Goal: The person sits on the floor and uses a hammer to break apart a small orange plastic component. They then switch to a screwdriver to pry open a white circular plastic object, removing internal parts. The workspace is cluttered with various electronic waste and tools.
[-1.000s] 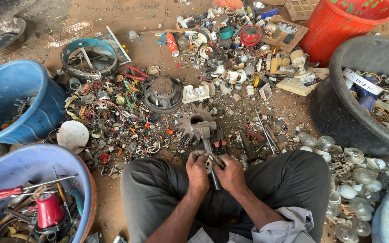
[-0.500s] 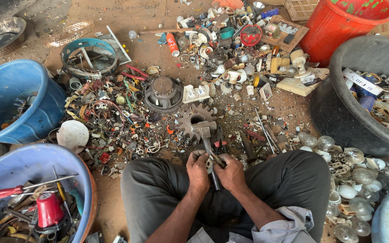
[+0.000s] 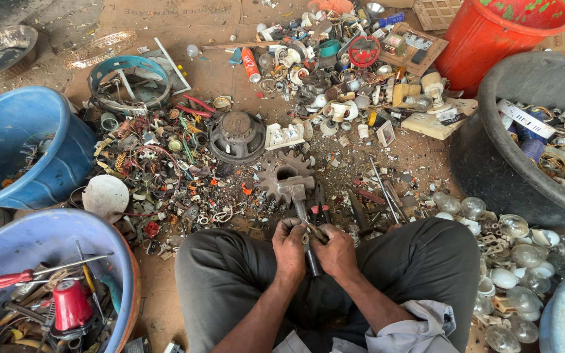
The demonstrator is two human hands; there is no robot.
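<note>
Head view: my left hand (image 3: 290, 243) and right hand (image 3: 336, 251) both clench a small metal part (image 3: 310, 233) between them, above a hammer (image 3: 301, 209), near the gear (image 3: 284, 178).

My left hand (image 3: 290, 243) and right hand (image 3: 336, 250) grip a dull, rusty metal hammer (image 3: 301, 208). The gear (image 3: 284, 175) looks rough iron; the tubs (image 3: 31, 151) smooth plastic; the bulbs (image 3: 514, 255) cloudy glass.

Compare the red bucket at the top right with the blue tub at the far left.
The red bucket is tall and narrow; the blue tub is low and wide. The tub's inside shows a little scrap; the bucket's inside cannot be seen. Both are round plastic containers on the ground.
</note>
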